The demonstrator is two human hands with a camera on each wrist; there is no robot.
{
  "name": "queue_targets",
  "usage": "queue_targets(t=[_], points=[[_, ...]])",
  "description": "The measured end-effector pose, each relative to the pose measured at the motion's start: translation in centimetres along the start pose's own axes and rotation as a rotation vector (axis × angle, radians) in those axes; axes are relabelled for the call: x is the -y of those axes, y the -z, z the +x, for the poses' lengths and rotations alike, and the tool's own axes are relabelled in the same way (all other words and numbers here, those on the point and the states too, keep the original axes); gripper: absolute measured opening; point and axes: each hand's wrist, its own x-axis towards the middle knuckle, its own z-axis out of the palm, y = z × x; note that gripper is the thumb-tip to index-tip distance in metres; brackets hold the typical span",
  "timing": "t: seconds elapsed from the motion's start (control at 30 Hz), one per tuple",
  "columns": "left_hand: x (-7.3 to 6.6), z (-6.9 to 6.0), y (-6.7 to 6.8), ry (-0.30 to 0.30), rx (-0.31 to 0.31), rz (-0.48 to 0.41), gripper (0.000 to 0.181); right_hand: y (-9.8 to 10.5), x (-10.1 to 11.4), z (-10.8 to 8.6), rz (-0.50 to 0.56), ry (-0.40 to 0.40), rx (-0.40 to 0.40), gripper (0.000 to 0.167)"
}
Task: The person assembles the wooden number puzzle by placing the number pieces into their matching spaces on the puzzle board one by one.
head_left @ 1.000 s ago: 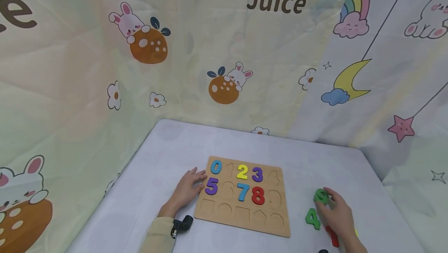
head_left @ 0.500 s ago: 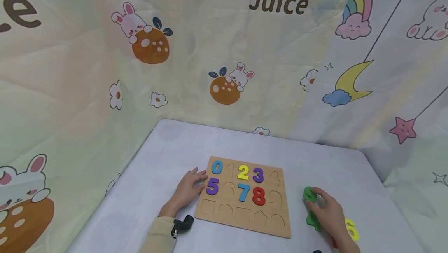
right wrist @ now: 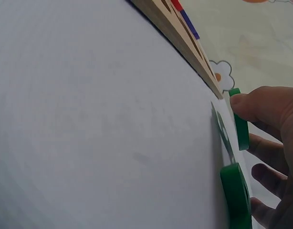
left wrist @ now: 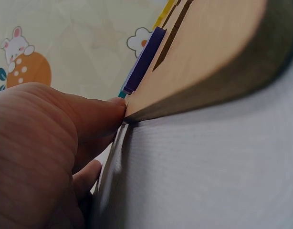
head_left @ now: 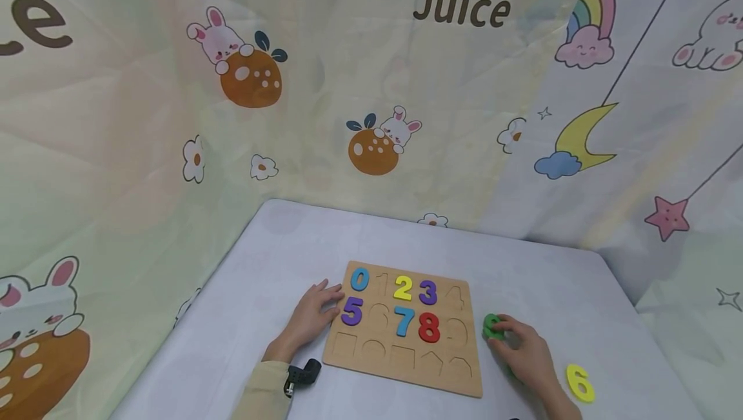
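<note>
A wooden board [head_left: 400, 368] with number cut-outs holds 0, 2, 3, 5, 7 and 8. My left hand [head_left: 311, 311] rests fairly straight fingers at its left edge; up close, the left thumb [left wrist: 101, 112] touches the corner beside the purple 5 [left wrist: 144, 62]. Just off the board's right side, my right hand [head_left: 527, 355] pinches a green number [head_left: 491, 326] between thumb and fingers. This piece [right wrist: 240, 125] is raised above the cloth in the right wrist view, and a second green piece [right wrist: 236, 195] lies nearer the camera, under the hand.
A yellow 6 [head_left: 580, 383] lies on the white table [head_left: 290, 233], right of my right wrist. Printed cloth walls [head_left: 313, 52] stand behind and beside the table. A black device [head_left: 303, 375] is strapped to my left wrist.
My right hand has moved left with the pinched green number, close to the board. The yellow 6 has come into full view, while the green 4 is now hidden. My left hand stays put.
</note>
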Motion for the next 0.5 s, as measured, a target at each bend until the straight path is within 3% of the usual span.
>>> queue_targets(t=[0.23, 0.5], points=[[-0.1, 0.0, 0.0, -0.002, -0.005, 0.009, 0.032, -1.1, 0.6, 0.1, 0.032, 0.063, -0.036, 0.024], [0.0, 0.0, 0.0, -0.012, -0.003, 0.001, 0.032, -2.6, 1.4, 0.1, 0.116, 0.070, -0.027, 0.027]])
